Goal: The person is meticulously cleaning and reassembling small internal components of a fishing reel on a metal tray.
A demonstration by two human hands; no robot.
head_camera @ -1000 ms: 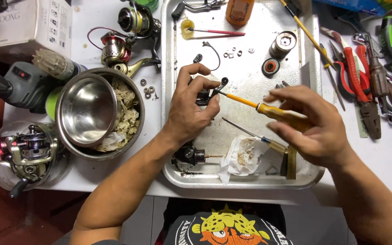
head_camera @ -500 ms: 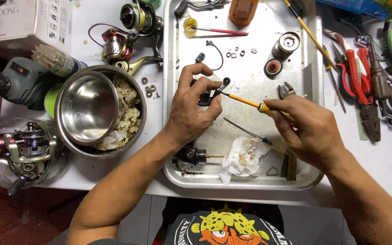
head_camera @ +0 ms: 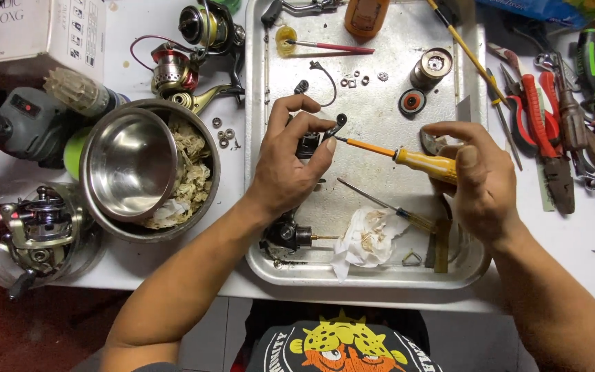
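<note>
Counts across the bench and the metal tray

Two hands, left [head_camera: 285, 169] and right [head_camera: 480, 180], are working over one rectangular metal tray [head_camera: 387, 275]; two yellow-handled screwdrivers, one held [head_camera: 418, 161] and one lying [head_camera: 408, 217], are showing; two round steel bowls, an inner [head_camera: 129, 162] and an outer [head_camera: 204, 207], are nesting; three spinning fishing reels [head_camera: 208, 27] [head_camera: 170, 72] [head_camera: 39, 220] are sitting outside the tray; one crumpled white tissue [head_camera: 366, 238] is lying in it.

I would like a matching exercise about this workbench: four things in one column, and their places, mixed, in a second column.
Things:
1. yellow-handled screwdriver
2. small black reel part
3. steel bowl
4. red-handled pliers

Places:
A. on the table, right of the metal tray
B. in the right hand
C. left of the tray, among crumpled paper
D. in the left hand

Pairs: 1-B, 2-D, 3-C, 4-A
</note>
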